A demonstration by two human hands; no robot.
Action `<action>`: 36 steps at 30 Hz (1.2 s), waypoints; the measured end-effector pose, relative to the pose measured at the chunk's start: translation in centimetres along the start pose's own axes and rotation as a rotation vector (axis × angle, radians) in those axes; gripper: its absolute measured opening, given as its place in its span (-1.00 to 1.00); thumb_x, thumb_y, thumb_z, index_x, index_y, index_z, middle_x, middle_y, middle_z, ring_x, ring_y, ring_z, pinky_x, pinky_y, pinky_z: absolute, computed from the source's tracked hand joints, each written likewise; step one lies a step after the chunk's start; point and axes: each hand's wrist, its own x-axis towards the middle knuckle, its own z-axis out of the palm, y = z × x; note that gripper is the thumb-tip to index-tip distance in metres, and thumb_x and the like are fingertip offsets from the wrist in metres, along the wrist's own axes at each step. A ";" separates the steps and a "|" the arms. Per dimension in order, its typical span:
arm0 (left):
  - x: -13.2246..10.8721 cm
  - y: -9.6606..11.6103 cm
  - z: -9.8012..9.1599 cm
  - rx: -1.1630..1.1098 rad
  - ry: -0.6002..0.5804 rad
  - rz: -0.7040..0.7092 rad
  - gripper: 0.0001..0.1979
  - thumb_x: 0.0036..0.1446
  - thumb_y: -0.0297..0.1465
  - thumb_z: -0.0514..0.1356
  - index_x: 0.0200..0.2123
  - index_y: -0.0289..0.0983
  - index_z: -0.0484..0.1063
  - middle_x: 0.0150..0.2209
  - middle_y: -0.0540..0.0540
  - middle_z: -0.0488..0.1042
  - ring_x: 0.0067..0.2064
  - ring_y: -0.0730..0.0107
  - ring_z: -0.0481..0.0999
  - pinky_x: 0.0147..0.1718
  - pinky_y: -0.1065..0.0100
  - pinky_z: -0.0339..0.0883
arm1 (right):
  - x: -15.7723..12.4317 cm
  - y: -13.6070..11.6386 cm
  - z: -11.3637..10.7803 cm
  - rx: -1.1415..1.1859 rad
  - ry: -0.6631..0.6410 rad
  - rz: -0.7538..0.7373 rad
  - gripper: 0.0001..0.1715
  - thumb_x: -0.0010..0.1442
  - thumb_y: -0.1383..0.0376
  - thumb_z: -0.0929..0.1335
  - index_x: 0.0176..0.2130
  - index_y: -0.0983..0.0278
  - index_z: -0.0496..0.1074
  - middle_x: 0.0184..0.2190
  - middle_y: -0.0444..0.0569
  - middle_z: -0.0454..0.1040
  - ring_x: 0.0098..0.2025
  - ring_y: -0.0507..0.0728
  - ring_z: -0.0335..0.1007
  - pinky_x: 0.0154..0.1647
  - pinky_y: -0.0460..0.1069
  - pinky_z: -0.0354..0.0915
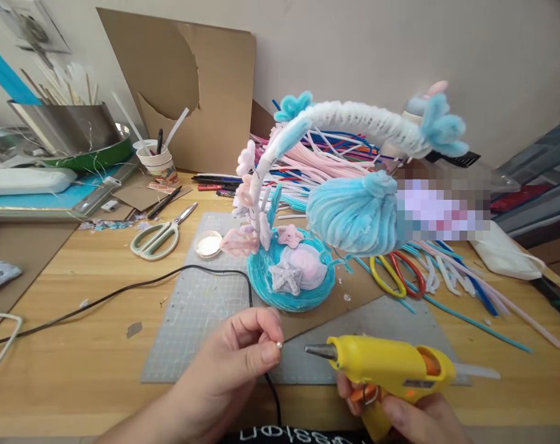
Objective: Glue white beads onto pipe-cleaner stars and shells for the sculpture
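Between the thumb and fingers of my left hand is pinched a tiny pearl bead. My right hand grips a yellow hot glue gun, its metal nozzle pointing left at the bead, a short gap apart. A clear glue stick pokes out of its back. Behind my hands stands a pipe-cleaner lamp-like piece with a round turquoise base, a white curved arm and a blue pleated shade. On the base sit a glittery starfish, a pink starfish and a pale shell.
A grey cutting mat lies under the work, crossed by a black cord. A small dish of beads, green-handled scissors and red-yellow scissors lie around. Behind are heaped pipe cleaners and a cardboard sheet.
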 end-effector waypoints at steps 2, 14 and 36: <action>0.0 -0.1 -0.1 0.017 0.020 0.009 -0.75 -0.13 -0.23 0.41 -0.49 -0.23 0.46 -0.50 0.05 0.16 -0.45 0.46 0.02 -0.47 0.40 -0.08 | 0.4 -0.1 -0.1 -0.039 -0.026 -0.045 -0.65 -0.04 -0.07 0.47 -0.40 0.14 0.57 -0.42 -0.02 0.59 -0.41 0.15 0.47 -0.28 0.03 0.45; 0.0 -0.7 -0.1 0.064 0.032 0.018 -0.74 -0.10 -0.18 0.39 -0.49 -0.22 0.48 -0.51 0.05 0.19 -0.45 0.46 0.08 -0.45 0.39 -0.04 | 1.0 -0.5 -0.1 -0.127 -0.114 -0.202 -0.68 0.06 -0.05 0.41 -0.31 0.11 0.51 -0.43 -0.09 0.46 -0.44 0.08 0.39 -0.37 -0.04 0.42; 0.0 -0.5 0.3 -0.158 -0.104 0.008 -0.89 -0.06 -0.47 0.39 -0.45 -0.24 0.52 -0.48 0.01 0.50 -0.52 0.59 0.42 -0.54 0.57 0.26 | 1.0 -0.3 -0.9 -0.231 -0.107 -0.300 -0.79 0.17 0.06 0.37 -0.23 0.05 0.52 -0.40 -0.07 0.54 -0.40 0.16 0.50 -0.36 0.04 0.50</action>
